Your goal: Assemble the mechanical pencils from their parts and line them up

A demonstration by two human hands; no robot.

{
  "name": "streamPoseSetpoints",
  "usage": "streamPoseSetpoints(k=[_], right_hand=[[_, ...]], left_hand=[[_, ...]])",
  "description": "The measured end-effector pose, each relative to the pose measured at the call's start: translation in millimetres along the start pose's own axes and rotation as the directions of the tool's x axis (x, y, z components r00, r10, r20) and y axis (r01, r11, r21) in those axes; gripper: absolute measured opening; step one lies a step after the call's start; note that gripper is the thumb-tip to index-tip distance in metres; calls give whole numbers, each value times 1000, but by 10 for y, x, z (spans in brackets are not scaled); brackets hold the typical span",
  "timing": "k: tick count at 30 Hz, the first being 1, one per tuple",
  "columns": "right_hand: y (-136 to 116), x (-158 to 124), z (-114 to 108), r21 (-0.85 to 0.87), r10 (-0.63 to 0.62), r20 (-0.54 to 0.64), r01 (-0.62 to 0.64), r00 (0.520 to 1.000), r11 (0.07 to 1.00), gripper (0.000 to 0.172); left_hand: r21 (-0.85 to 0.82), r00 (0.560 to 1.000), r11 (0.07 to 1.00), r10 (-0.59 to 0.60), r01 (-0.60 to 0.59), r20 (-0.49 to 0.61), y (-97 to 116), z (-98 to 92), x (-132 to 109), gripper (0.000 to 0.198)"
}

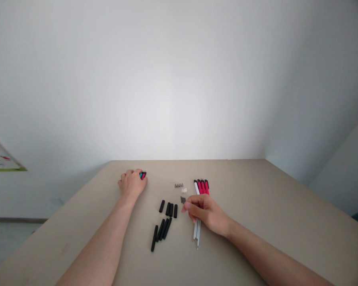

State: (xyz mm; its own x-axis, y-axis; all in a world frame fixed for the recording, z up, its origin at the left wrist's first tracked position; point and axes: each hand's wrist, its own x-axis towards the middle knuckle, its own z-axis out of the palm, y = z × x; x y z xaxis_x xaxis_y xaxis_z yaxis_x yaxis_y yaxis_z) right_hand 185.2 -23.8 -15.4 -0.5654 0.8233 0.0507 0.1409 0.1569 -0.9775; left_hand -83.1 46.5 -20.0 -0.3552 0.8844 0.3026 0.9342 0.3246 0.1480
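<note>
White plastic refills (pixel 197 230) lie nearest you on the right, tips toward you, long axes running away from you and under your right hand (pixel 207 212). To their left, the long black tubes (pixel 160 230) slant on the worktop (pixel 241 222), far ends leaning right; beyond these, the short black tubes (pixel 176 211) stand apart from both hands, closer to your right. That hand is half curled, thumb and forefinger close together. Just past its fingertips, slightly to the left, lie the dark springs (pixel 183 200), far nearer to it than to your left hand (pixel 131 182). Beyond them come the small white pieces (pixel 184 190), then a row of grey tips (pixel 179 185). Off to the right of that row, one white pen barrel (pixel 196 186) and the red barrels (pixel 203 187) point away from you. Your left hand is low at the far left, fingers bent around a bundle of pens (pixel 142 174) with teal and red on it.

Your right hand hides the refills' far ends and the barrels' near ends; you cannot tell whether it pinches anything. Your left hand covers most of the bundle, so its grip and the pen count cannot be told.
</note>
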Motion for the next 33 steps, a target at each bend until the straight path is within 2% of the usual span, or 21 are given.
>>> streamPoseSetpoints(k=[4, 10, 15, 18, 21, 24, 27, 30, 33], right_hand=[[0, 5, 2, 1, -2, -1, 2, 1000, 1000, 41], [-9, -10, -1, -11, -5, 2, 5, 1000, 1000, 41], [-23, -9, -7, -32, -17, -27, 16, 999, 999, 40], [-8, 14, -42, -78, -43, -107, 34, 993, 996, 39], [9, 46, -145, -222, -70, -294, 3, 953, 975, 36], [25, 66, -311, -507, -138, -472, -140, 871, 851, 29], [50, 65, -466, -605, -43, -617, -438, 786, 665, 20], [77, 61, -538, -601, 79, -651, -577, 755, 553, 20], [85, 67, -536, -620, 134, -633, -604, 762, 501, 20]], left_hand=[[34, 998, 998, 56, -57, 25, -1, 63, -24, 48], [66, 985, 988, 134, -142, 107, -40, 159, -16, 46], [68, 981, 984, 158, -167, 111, -57, 172, -9, 46], [69, 982, 984, 154, -162, 112, -55, 173, -11, 46], [70, 982, 985, 150, -158, 116, -53, 178, -8, 46], [70, 981, 984, 152, -161, 119, -53, 183, -5, 46], [71, 980, 983, 158, -168, 121, -53, 184, -5, 46], [72, 980, 983, 157, -166, 123, -56, 189, -2, 46], [71, 980, 984, 154, -164, 125, -57, 196, 3, 46]])
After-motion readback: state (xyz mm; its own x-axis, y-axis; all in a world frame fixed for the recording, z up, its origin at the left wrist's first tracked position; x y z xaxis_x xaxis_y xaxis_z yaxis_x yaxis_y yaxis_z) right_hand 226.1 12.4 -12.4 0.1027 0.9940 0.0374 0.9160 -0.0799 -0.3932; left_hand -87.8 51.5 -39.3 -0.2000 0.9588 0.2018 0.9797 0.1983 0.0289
